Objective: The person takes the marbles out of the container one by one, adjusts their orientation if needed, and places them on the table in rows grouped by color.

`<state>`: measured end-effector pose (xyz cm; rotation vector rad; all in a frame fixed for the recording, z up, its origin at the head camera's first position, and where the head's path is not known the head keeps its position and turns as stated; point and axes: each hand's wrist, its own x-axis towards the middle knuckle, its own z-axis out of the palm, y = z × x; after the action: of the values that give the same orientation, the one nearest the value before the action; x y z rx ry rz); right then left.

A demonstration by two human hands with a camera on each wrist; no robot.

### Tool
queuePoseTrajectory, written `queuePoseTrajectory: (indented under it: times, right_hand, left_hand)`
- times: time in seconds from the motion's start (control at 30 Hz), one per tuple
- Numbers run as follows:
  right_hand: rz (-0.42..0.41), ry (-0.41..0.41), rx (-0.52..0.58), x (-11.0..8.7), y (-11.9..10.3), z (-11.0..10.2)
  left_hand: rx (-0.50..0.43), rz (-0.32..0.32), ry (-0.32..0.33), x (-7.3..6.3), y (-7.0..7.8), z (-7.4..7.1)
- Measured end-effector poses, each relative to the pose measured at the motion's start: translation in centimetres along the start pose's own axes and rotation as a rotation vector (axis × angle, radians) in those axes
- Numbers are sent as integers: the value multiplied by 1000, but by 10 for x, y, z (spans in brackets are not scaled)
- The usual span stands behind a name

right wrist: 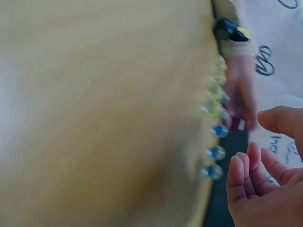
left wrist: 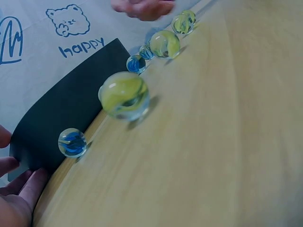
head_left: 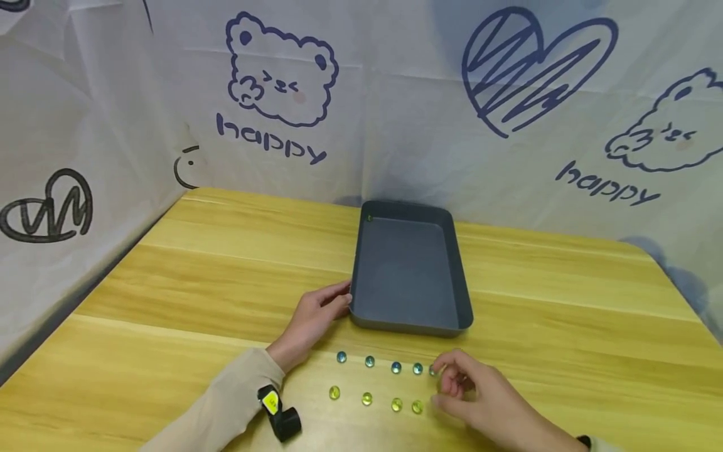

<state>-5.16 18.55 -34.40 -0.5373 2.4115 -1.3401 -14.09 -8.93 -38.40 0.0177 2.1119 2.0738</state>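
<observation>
My left hand [head_left: 307,320] touches the near left corner of a dark grey rectangular tray [head_left: 464,295], thumb and fingers against its outer side. In the left wrist view, its fingers [left wrist: 33,187] lie along the dark wall. My right hand [head_left: 480,392] hovers at the right end of two rows of glass marbles, thumb and forefinger apart. Its fingertips partly cover the last blue marble [head_left: 432,370]. The right wrist view shows loosely bent fingers with nothing between them and the thumb. Nearer the person lies a row of several yellow-green marbles [head_left: 367,398], parallel to the blue marbles [head_left: 369,361].
One small marble [head_left: 369,218] sits in the tray's far left corner. The wooden table [head_left: 226,276] backs onto a white cloth [head_left: 395,125] with drawings. A black wrist camera [head_left: 280,414] is strapped to the left sleeve.
</observation>
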Motion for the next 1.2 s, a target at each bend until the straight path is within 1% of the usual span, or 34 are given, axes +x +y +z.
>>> queuePoseTrajectory:
  times: [0.1,0.17,0.37,0.53,0.63,0.7,0.8,0.9,1.03,1.2]
  right_hand:
    - [-12,71,-25,5,-7,-9]
    - [-2,111,-27,9,-10,-14]
    - [84,191,10,19,-12,-27]
    - [118,253,14,25,-11,-33]
    - [120,295,21,32,-14,-38]
    - [128,323,27,37,-16,-40]
    - [128,364,8,44,-20,-44]
    - [104,404,13,51,-24,-47]
    - [86,432,38,59,-30,-50]
    - [96,416,58,67,-36,-51]
  left_hand:
    - [7,1,-1,1,-1,0]
    - [12,0,-3,2,-1,0]
    - [18,-6,-2,3,-3,2]
    - [20,-11,-5,3,-4,2]
    - [31,-6,10,3,-5,1]
    - [32,-1,11,3,-4,1]
    - [28,0,3,1,-4,0]
    - [21,-3,3,1,-4,0]
    - [14,7,4,2,-3,0]
    - [10,18,0,1,-1,-2]
